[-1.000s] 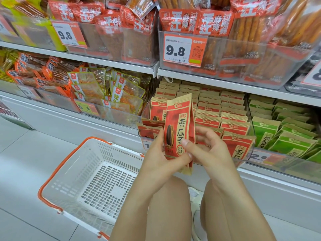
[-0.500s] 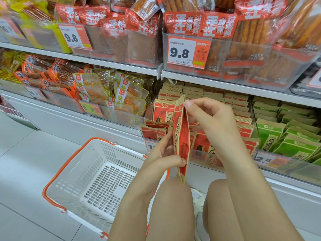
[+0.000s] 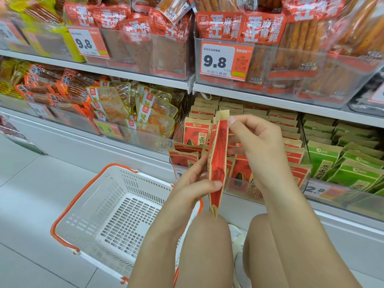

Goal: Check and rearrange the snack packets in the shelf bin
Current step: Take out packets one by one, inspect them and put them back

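While both hands keep only light pinches on it, the red sunflower-seed packet [image 3: 217, 163] could slip and fall to the floor or into the white shopping basket [image 3: 108, 215] just left of the knees. The left hand [image 3: 194, 183] pinches the packet low down, thumb tip pressed on its near face and the other fingers curled behind. The right hand [image 3: 255, 146] pinches the top end, forefinger tip against the kraft seal strip, with the remaining fingers loosely curled beside the packet. A twist from either hand with the other loosened would be enough to drop it. A second risk is to the shelf bin [image 3: 270, 188]: pushing the packet back carelessly could knock over the upright red packets [image 3: 197, 134] standing in rows there, or land it among the green packets [image 3: 340, 161] in the neighbouring bin to the right.

The held packet hangs in the air in front of the bin, above the knees and not touching the shelf. Its long axis runs nearly vertical, tilted slightly so the sealed top leans far and right while the bottom end points down toward the person. It is turned almost edge-on to the camera, so the printed face cannot be read.
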{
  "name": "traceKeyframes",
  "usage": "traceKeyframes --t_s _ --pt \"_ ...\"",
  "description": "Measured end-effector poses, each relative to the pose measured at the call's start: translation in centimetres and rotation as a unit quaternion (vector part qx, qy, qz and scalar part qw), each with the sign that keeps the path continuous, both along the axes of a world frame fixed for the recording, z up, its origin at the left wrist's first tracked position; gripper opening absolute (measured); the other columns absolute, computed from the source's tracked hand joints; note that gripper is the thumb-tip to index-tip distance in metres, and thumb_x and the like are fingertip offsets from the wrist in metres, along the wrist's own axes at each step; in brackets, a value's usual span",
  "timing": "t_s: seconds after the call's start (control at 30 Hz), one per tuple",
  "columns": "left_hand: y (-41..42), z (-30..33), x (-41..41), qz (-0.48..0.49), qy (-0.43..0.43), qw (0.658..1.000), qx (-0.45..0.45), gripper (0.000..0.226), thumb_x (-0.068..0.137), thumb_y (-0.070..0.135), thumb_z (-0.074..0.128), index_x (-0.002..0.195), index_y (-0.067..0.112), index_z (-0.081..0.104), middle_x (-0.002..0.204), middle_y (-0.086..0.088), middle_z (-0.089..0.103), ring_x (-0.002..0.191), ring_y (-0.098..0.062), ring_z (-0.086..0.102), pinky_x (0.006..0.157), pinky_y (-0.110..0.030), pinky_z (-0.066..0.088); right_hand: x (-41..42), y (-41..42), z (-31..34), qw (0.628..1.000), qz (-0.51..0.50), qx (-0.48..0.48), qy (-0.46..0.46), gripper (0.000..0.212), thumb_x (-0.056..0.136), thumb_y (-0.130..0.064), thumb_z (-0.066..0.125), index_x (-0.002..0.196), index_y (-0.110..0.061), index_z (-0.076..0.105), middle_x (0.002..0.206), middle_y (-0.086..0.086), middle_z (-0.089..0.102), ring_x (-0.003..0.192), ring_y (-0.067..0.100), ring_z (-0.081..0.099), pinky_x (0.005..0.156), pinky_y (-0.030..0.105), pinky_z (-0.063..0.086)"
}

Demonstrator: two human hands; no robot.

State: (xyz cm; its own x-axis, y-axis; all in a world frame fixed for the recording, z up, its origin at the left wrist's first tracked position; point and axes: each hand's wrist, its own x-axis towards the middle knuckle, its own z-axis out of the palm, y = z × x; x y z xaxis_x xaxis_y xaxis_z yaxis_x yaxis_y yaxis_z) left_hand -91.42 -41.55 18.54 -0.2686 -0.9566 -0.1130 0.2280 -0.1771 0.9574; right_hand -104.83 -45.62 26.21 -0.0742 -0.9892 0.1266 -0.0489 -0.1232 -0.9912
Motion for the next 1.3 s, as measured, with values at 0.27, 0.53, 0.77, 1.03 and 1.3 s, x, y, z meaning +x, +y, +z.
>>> traceKeyframes --t_s 0.27,0.53,0.77,1.03,1.3 --pt "0.0 0.5 -0.6 0.082 0.039 0.996 0.017 0.056 0.080 0.038 0.066 0.130 0.014 0.060 0.096 0.009 0.070 0.091 -0.008 0.065 0.076 -0.018 0.051 0.0 -0.1 -0.8 0.999 0.013 0.030 0.018 0.021 0.094 -0.028 0.056 0.087 -0.016 0.071 0.074 -0.001 0.071 0.065 0.008 0.065 0.056 0.020 0.052" --pt "-0.7 1.4 -0.5 0.250 0.111 0.961 0.034 0.057 0.080 0.043 0.070 0.120 0.005 0.060 0.105 -0.011 0.071 0.092 -0.013 0.069 0.073 -0.024 0.057 -0.7 2.9 -3.5 0.985 0.140 0.089 0.054 0.022 0.069 -0.039 0.067 0.075 -0.019 0.072 0.069 -0.005 0.070 0.063 0.001 0.062 0.058 0.017 0.049" --pt "-0.3 1.4 -0.6 0.286 0.125 0.949 0.031 0.064 0.081 0.046 0.072 0.126 0.003 0.058 0.104 -0.003 0.069 0.095 -0.013 0.067 0.079 -0.026 0.057 -0.5 3.7 -4.7 0.987 0.132 0.082 0.034 0.018 0.066 -0.042 0.067 0.072 -0.027 0.075 0.077 -0.006 0.074 0.073 0.007 0.068 0.064 0.020 0.054" --pt "0.2 1.1 -0.3 0.280 0.115 0.953 0.034 0.069 0.077 0.048 0.068 0.129 0.003 0.058 0.099 -0.001 0.070 0.094 -0.013 0.068 0.082 -0.029 0.058 0.0 3.9 -4.7 0.989 0.121 0.053 0.060 0.017 0.086 -0.021 0.066 0.074 -0.030 0.075 0.075 -0.005 0.074 0.069 0.003 0.066 0.063 0.016 0.050" --pt "0.3 0.9 0.5 0.205 0.116 0.970 0.067 0.045 0.090 0.049 0.053 0.110 0.011 0.067 0.093 -0.001 0.073 0.090 -0.016 0.068 0.080 -0.035 0.052 0.1 4.0 -4.7 0.987 0.152 0.052 0.025 0.018 0.077 -0.034 0.064 0.092 -0.030 0.074 0.093 -0.012 0.074 0.089 0.000 0.068 0.075 0.014 0.050"
